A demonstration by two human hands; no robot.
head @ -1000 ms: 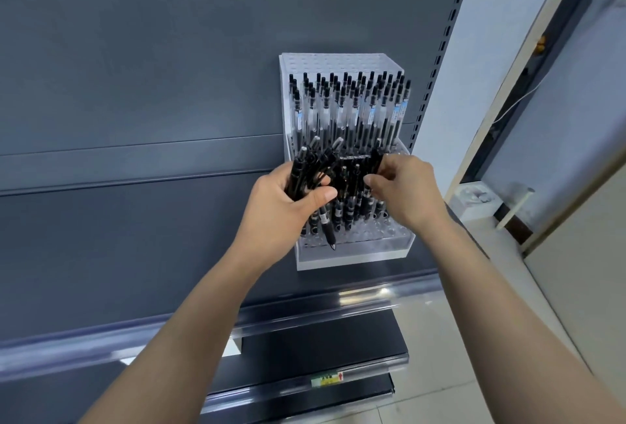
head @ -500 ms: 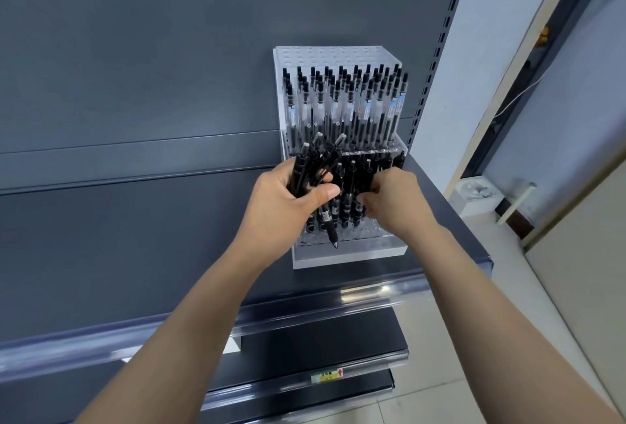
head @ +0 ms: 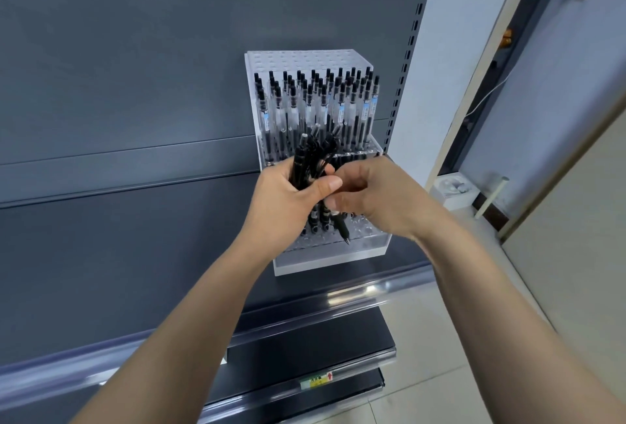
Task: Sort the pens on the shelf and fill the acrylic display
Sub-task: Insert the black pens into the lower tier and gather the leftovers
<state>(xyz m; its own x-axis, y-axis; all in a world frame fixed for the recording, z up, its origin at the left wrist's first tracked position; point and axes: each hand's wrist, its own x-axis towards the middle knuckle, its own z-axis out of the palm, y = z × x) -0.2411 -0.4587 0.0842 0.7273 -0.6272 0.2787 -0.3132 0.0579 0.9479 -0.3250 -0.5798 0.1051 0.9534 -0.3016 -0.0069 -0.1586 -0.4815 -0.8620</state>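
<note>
left hand (head: 288,193): fingers clamped round a bundle of black pens (head: 310,161), slim, glossy, held before the acrylic display (head: 338,259) | right hand (head: 372,196): fingers curled, pinched the same bundle | display: clear perforated stepped box, stood on matte grey shelf (head: 135,254), rear tier packed with upright clear-barrelled pens (head: 318,108)

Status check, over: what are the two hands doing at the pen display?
Left hand grips bundle of black pens. Right hand pinches into same bundle. Acrylic display: back rows filled, some front holes bare. Nothing blocking them.
</note>
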